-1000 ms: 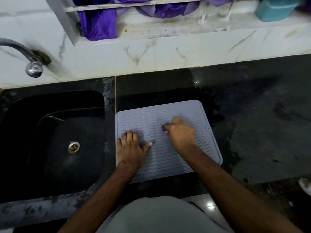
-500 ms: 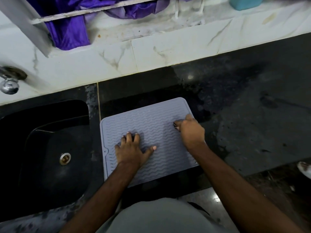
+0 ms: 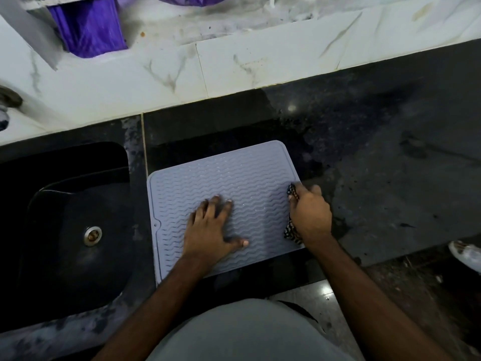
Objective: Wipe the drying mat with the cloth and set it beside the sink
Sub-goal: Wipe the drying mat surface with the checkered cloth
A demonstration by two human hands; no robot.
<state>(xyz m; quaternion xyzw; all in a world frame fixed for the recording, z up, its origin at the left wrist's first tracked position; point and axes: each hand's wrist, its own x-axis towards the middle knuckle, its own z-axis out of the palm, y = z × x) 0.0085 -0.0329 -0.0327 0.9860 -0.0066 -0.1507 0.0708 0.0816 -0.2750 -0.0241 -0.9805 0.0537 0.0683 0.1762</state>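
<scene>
I note the dark stone bench runs across the view, with the black sink set into it at the left and a white marble backsplash behind. The grey silicone drying mat, ridged in waves, lies flat on the bench just beside the sink's right rim, its near edge close to the bench front. My left hand rests on the mat's middle, palm down, fingers straight and spread, thumb out to the right, pinning the mat. My right hand sits over the mat's right edge, curled round a bunched black-and-white patterned cloth, of which only small portions show above and below the fist. Assessment: wiping is under way and the right margin is being covered; the left half and far corners appear not yet reached from this position. Recommendation: keep the left palm pressing so the mat does not skate on the damp-looking stone, draw the cloth along the ridges rather than across them, and shift the pinning hand before working the area beneath it. Risk: the mat's near edge could slide off the bench front if pushed.
</scene>
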